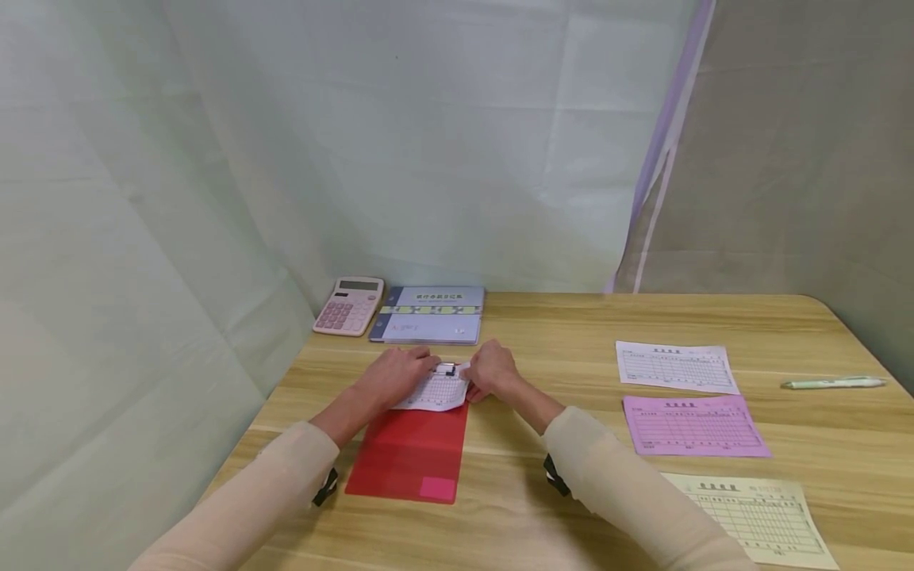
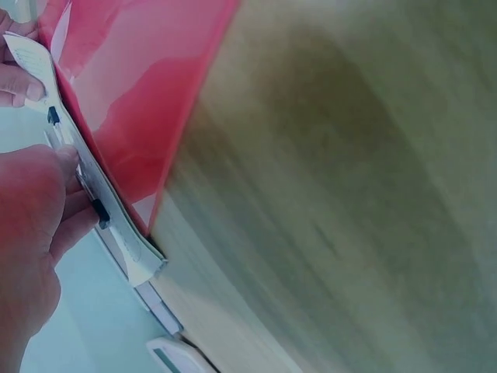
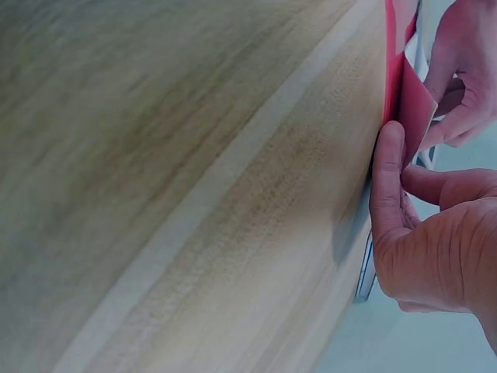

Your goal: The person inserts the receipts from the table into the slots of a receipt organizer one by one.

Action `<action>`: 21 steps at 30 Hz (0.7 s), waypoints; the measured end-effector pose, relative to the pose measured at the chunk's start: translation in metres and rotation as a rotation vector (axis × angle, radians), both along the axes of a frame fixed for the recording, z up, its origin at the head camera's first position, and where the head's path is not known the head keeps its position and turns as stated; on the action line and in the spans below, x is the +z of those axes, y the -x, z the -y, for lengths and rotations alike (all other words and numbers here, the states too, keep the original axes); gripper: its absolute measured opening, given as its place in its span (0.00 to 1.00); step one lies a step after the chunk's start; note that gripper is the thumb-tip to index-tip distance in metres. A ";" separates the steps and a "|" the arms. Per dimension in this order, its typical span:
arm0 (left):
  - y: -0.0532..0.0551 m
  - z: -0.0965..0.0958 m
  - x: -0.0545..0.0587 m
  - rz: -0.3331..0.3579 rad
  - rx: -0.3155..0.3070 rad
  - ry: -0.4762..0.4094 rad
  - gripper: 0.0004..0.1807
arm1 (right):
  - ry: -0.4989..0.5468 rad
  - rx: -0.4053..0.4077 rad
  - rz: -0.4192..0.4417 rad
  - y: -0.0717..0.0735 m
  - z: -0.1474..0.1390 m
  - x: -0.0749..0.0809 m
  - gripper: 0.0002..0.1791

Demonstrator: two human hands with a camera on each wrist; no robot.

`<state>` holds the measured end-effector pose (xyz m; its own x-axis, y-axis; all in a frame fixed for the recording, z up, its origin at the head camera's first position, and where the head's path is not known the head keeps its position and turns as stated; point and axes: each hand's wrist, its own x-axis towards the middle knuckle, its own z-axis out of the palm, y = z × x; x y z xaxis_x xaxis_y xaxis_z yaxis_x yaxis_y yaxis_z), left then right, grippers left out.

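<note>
Cream sleeves (image 1: 243,493): bottom of frame. Centre: left hand (image 1: 397,376) grips clipped form pad (image 1: 435,392); right hand (image 1: 494,369) pinches red folder (image 1: 410,452).

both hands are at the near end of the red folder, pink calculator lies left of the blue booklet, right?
Not the near end: the head view shows the left hand and right hand at the far end of the red folder. The pink calculator does lie left of the blue booklet.
</note>
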<state>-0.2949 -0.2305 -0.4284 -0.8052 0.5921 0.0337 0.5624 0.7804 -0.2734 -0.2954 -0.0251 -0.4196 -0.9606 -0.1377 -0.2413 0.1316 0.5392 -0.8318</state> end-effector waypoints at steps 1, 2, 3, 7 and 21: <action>0.000 0.000 0.000 -0.002 0.003 -0.001 0.23 | 0.011 -0.002 0.005 0.000 0.000 0.000 0.10; 0.000 0.000 0.000 -0.004 0.005 -0.003 0.23 | 0.023 -0.002 0.009 -0.001 0.000 0.000 0.10; 0.000 -0.001 0.000 -0.003 0.008 -0.007 0.23 | 0.030 -0.001 0.010 -0.001 0.000 -0.001 0.10; 0.000 -0.002 0.000 0.019 0.028 -0.037 0.20 | 0.003 0.028 -0.005 -0.002 -0.004 -0.001 0.13; 0.000 -0.001 0.006 0.093 0.094 -0.189 0.17 | -0.047 0.131 -0.111 0.020 -0.078 0.036 0.11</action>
<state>-0.2950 -0.2292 -0.4228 -0.8616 0.5041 0.0602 0.5003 0.8632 -0.0674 -0.3156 0.0528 -0.3834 -0.9562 -0.2547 -0.1443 -0.0334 0.5847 -0.8106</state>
